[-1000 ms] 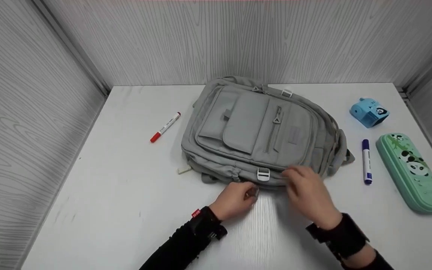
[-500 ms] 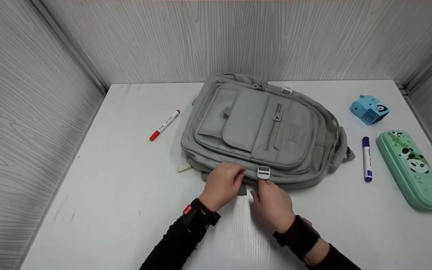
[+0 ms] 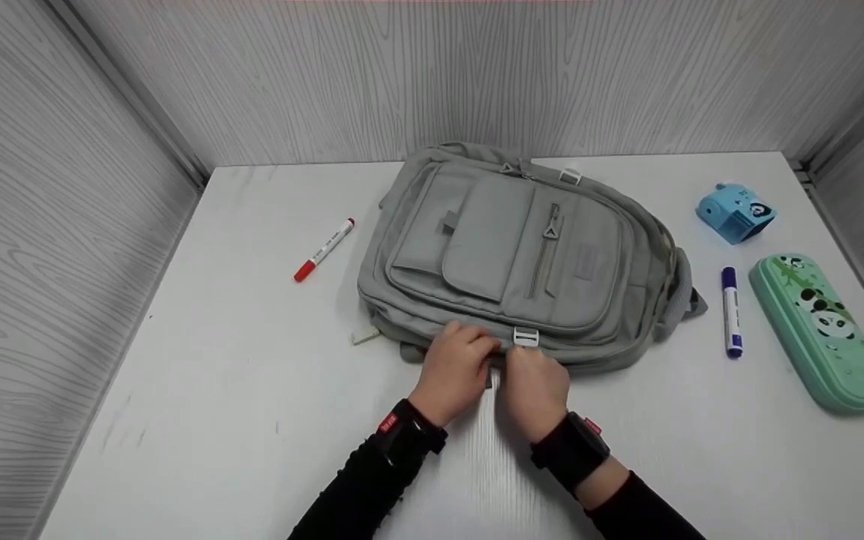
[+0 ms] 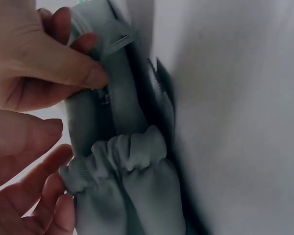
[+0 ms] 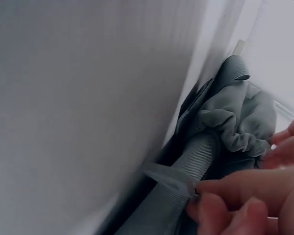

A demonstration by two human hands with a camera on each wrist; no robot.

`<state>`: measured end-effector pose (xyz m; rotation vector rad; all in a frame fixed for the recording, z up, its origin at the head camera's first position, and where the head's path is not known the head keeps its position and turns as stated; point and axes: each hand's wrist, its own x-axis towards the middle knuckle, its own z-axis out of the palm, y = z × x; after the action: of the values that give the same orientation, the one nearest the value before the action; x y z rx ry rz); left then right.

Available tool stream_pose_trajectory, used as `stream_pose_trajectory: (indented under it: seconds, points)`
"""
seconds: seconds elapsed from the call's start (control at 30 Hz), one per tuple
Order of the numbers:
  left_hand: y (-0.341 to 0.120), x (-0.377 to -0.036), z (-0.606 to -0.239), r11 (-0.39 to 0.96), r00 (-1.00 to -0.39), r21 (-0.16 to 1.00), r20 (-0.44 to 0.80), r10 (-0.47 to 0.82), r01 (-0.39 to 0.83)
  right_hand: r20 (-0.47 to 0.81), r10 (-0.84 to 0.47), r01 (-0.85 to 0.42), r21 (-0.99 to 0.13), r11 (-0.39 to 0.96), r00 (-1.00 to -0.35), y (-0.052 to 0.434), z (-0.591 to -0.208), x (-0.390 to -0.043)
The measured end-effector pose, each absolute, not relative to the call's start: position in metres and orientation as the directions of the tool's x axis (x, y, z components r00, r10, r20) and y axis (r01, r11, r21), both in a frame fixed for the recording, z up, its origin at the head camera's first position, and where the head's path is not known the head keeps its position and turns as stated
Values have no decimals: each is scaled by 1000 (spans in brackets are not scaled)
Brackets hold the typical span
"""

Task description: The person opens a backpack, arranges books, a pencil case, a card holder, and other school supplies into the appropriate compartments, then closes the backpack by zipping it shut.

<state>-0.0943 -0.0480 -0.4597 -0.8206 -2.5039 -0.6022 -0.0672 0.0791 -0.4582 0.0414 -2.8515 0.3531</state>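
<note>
A grey backpack point(image 3: 492, 232) lies on its back on the white table, its front pockets facing up. My left hand point(image 3: 453, 367) holds the near side edge of the backpack, its curled fingers beside the gathered elastic side pocket point(image 4: 122, 181). Just to its right, my right hand point(image 3: 535, 386) pinches a zipper pull at the same edge, below the white strap buckle point(image 3: 526, 337). In the left wrist view the right thumb partly covers the small dark zipper slider point(image 4: 105, 96). The right fingertips point(image 5: 206, 188) are close to a pale flat tab point(image 5: 171, 177).
A red-capped marker point(image 3: 325, 250) lies left of the backpack. To the right are a blue marker point(image 3: 732, 311), a light-blue pencil sharpener point(image 3: 736, 214) and a green panda pencil case point(image 3: 822, 334). Wood-grained panels point(image 3: 477, 75) stand behind the table and at both sides.
My right hand has moved left along the near edge of the backpack, ending beside the left hand. My left hand has shifted up from below the edge onto it.
</note>
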Motion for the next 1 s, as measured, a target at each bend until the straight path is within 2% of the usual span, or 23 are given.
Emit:
stream_pose_trajectory:
  seconds: [0.23,0.43,0.63,0.9,1.0]
  points:
    - [-34,-96,-467,802,-659,12,578,481,597,228,-68,-128,-262,956,-971,85,-446,-62]
    - [-30,-104,-465,815,-597,-109,627,500,569,180,-150,-197,-285,938,-972,102,-438,-61]
    - [-33,-108,-457,805,-561,-156,641,523,572,143,-186,-224,-334,916,-972,129,-432,-57]
    - [-49,-113,-452,826,-610,-138,610,506,547,-38,-134,-109,-388,915,-990,188,-412,-50]
    - [-57,-117,-452,834,-625,-130,603,496,537,-62,-103,-70,-397,915,-993,210,-408,-49]
